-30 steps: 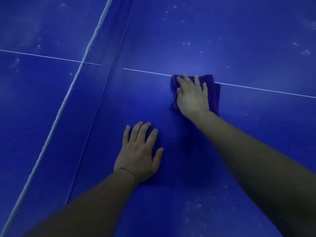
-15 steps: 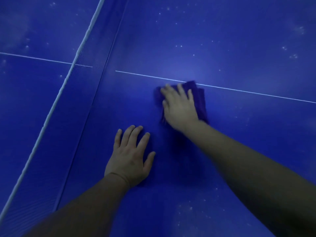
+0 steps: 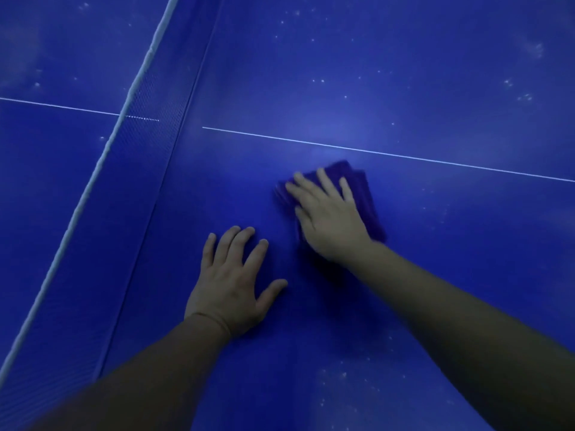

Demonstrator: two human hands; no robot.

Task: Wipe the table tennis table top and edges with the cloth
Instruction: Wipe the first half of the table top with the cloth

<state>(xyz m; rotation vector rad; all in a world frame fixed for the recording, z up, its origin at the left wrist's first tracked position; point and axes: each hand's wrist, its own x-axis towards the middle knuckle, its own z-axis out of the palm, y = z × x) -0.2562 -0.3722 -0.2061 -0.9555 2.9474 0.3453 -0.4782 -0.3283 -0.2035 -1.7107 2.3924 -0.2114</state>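
The blue table tennis table top [image 3: 404, 88] fills the view, crossed by a thin white centre line [image 3: 389, 154]. A dark purple folded cloth [image 3: 362, 194] lies on the top just below that line. My right hand [image 3: 329, 216] presses flat on the cloth, fingers straight and spread. My left hand [image 3: 233, 281] rests flat on the bare table, fingers spread, close to the lower left of the cloth and not touching it.
The net [image 3: 137, 144] with its white top band [image 3: 102, 150] runs diagonally along the left. Pale dust specks [image 3: 525, 96] dot the far right of the top and the near part [image 3: 342, 374] between my forearms.
My right hand has slid the cloth toward me, off the white line and to the left, closer to my left hand. My left hand has stayed planted.
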